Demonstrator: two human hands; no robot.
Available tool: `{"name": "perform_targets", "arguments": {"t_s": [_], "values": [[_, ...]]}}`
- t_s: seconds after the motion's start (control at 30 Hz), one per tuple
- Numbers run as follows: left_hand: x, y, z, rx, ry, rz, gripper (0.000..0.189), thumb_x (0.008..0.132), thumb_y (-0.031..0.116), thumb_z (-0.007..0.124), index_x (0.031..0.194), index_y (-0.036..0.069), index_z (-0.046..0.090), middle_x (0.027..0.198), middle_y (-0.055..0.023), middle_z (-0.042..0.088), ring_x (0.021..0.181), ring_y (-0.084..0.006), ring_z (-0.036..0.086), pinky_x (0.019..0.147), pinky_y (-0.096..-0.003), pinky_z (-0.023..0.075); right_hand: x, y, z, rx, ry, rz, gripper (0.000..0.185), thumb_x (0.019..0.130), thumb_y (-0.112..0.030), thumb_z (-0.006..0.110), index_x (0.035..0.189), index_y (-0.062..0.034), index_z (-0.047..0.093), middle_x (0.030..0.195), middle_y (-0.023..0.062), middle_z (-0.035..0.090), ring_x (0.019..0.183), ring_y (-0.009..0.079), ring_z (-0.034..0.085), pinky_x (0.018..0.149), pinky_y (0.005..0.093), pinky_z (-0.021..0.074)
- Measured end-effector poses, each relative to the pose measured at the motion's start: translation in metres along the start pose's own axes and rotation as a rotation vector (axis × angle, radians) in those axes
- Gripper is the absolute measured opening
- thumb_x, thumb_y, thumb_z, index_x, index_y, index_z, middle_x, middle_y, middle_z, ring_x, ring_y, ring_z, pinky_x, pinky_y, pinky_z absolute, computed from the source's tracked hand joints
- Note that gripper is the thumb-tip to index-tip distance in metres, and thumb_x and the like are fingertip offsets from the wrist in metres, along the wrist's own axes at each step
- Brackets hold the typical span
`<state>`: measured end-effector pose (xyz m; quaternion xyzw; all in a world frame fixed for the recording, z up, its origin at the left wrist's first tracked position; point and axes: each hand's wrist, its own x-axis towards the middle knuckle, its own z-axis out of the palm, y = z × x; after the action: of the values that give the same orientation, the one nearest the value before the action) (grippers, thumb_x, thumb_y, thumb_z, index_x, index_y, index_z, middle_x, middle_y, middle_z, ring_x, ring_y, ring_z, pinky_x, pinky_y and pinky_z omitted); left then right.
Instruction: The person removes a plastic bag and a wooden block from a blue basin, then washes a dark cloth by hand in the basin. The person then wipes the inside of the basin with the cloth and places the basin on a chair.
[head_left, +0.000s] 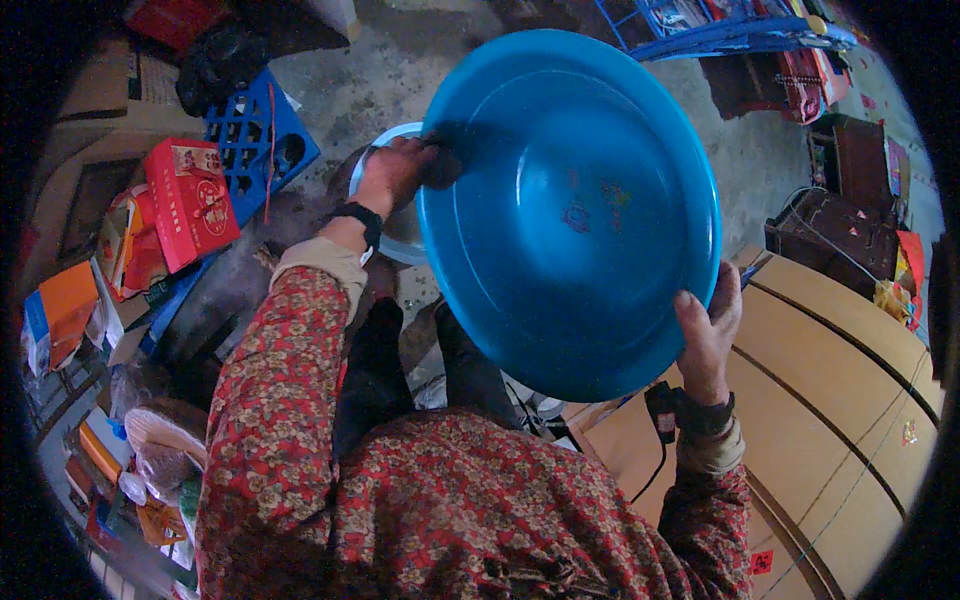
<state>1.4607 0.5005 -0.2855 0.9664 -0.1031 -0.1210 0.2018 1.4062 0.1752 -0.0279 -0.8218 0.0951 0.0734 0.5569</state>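
A large round blue plastic basin (585, 300) is held up off the floor, tilted so its inside faces me. On its right rim my right hand (709, 322) grips, the thumb over the edge. My left hand (405, 169) is at the basin's upper left rim, with a dark bunched thing (441, 166) under its fingers against the inner wall; what that is cannot be told. Behind my left hand, partly hidden by the blue basin, a lighter basin with a pale rim (397, 133) stands low down.
Wooden cabinets or boards (817, 352) fill the right side. At the left are a blue plastic crate (281, 150), a red printed box (191, 202), a black plastic bag (221, 67) and a straw hat (161, 435). A blue rack (697, 37) stands at the top right.
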Motion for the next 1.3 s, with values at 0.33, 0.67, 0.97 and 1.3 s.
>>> {"name": "perform_targets", "arguments": {"t_s": [0.33,0.67,0.97,1.3], "values": [[-0.064,0.076,0.052,-0.279,-0.165,0.079,0.030,0.083,0.024,0.050,0.111,0.014,0.054,0.109,-0.0149,0.056,0.091,-0.0325,0.058,0.072,-0.0443,0.0500,0.003,-0.001,0.009,-0.011,0.022,-0.034,0.049,0.070,-0.026,0.070,0.104,0.0002,0.046,0.094,0.0077,0.053,0.086,0.0148,0.050,0.076,0.0283,0.0413],[-0.053,0.103,0.078,-0.862,-0.171,-0.216,0.042,0.074,0.013,0.060,0.115,0.012,0.050,0.108,-0.0162,0.058,0.101,-0.0352,0.054,0.083,-0.0406,0.0451,-0.001,0.022,-0.004,0.063,0.099,0.057,0.043,0.073,-0.023,0.066,0.103,-0.0006,0.045,0.092,0.0064,0.052,0.083,0.0145,0.048,0.073,0.0281,0.0411],[-0.014,0.070,0.046,-0.972,0.416,-0.486,0.034,0.075,0.011,0.062,0.107,0.004,0.054,0.103,-0.0130,0.060,0.099,-0.0287,0.055,0.084,-0.0378,0.0433,-0.022,0.024,-0.001,0.208,0.086,0.111,0.048,0.073,-0.027,0.067,0.106,-0.0006,0.045,0.095,0.0076,0.053,0.085,0.0158,0.049,0.074,0.0295,0.0417],[0.080,0.130,-0.018,-1.444,0.571,-0.210,0.034,0.084,0.010,0.053,0.116,0.001,0.045,0.113,-0.0130,0.055,0.101,-0.0260,0.052,0.088,-0.0372,0.0420,-0.038,0.027,0.019,0.091,-0.118,0.079,0.063,0.069,-0.038,0.072,0.108,0.0009,0.041,0.099,0.0093,0.050,0.090,0.0160,0.048,0.079,0.0309,0.0417]]}}
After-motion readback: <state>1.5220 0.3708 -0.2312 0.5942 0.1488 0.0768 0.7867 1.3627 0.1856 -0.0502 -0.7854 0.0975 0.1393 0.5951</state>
